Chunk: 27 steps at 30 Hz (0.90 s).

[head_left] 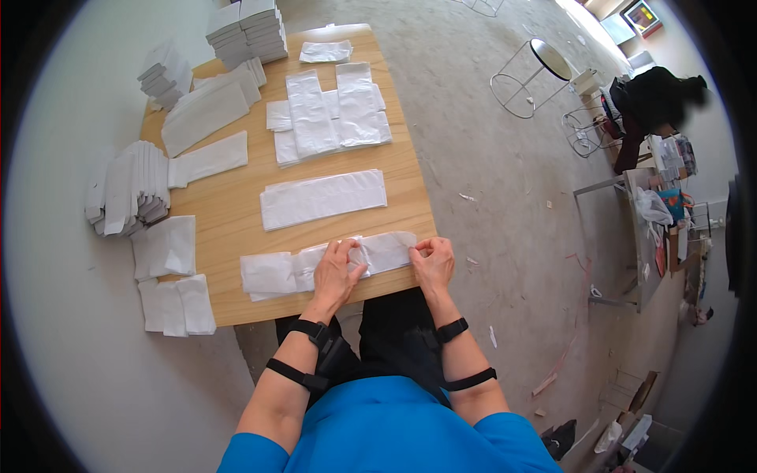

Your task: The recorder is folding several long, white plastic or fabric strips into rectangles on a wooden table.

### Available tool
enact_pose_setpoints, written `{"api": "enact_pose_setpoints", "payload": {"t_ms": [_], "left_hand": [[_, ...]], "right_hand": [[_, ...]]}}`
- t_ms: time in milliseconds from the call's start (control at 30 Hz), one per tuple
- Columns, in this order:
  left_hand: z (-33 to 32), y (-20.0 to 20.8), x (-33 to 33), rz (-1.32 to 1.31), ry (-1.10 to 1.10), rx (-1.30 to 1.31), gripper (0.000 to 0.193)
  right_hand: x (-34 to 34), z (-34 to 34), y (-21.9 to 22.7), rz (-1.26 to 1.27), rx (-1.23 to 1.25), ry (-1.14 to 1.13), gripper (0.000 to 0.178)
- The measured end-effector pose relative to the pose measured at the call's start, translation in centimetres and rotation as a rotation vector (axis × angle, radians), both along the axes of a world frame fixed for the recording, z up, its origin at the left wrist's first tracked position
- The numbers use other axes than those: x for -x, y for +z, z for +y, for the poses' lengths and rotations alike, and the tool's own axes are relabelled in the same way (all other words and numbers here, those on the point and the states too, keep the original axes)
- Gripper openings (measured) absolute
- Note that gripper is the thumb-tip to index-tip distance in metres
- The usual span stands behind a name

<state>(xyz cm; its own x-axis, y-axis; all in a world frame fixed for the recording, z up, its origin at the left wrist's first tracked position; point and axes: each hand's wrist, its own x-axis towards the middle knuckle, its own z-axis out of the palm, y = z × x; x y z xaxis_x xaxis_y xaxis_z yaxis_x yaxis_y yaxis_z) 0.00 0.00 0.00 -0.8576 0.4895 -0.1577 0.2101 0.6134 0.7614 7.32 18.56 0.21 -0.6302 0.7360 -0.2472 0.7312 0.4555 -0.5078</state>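
Observation:
A long, thin white sleeve (390, 251), made of paper or plastic, lies along the near edge of the wooden table, overlapping other white pieces (266, 273) to its left. My right hand (432, 264) pinches the sleeve's right end between thumb and fingers. Over the overlapping middle, my left hand (335, 272) arches with fingertips resting on the material and its thumb apart. A clear, shiny fold shows beside that thumb. Just beyond both hands lies a neat flat stack of white sleeves (323, 199).
The wooden table (225, 288) also bears crossed white bundles (315, 118), a small white bundle (325, 52), leaning stacks (134, 189) along the wall side and tall piles (248, 35) at the far left. On the right are a round stool (550, 59), a cluttered desk (631, 205) and another person (654, 98).

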Motion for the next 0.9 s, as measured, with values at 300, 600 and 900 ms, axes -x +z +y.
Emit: {"api": "enact_pose_setpoints", "payload": {"t_ms": [300,600,900], "left_hand": [[-1.5,0.9,0.4,-0.150,0.031,-0.125,0.040],[-4.3,1.7,-0.5,-0.426,0.554,-0.546,0.042],[-6.5,-0.4,1.4,-0.237,0.524,-0.214,0.043]], "right_hand": [[0.7,-4.7,4.6,0.606,0.191,-0.059,0.019],[1.2,-12.3,5.1,0.627,-0.014,0.517,0.030],[2.2,-7.5,0.5,0.379,0.215,0.058,0.013]]}}
